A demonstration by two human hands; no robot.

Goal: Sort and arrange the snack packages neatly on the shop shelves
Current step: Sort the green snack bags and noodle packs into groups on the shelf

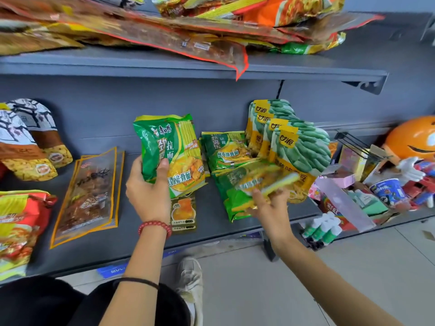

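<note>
l hand (150, 191): grips your green pack (169, 149), fingers curled.
r hand (270, 208): blurred, prob pinching 2nd pack (244, 184).
done: bean bags (299, 142) lined up.
left: top pile (188, 41) messy.

A green noodle packet (169, 149) with yellow panels stands upright over the grey lower shelf (124, 234), gripped at its lower left edge by the left hand (148, 189), while a second green packet (256, 184), blurred, lies tilted in the right hand (270, 208) over a flat stack of green packets (223, 149). Behind that stack, bean snack bags (294, 137) with yellow labels lean upright in a row; clear orange-edged packets (91, 194) lie flat at the left, near brown-and-white bags (30, 142) and red-and-yellow packets (21, 222), and a loose heap of orange packets (164, 31) covers the upper shelf (117, 64)
</note>
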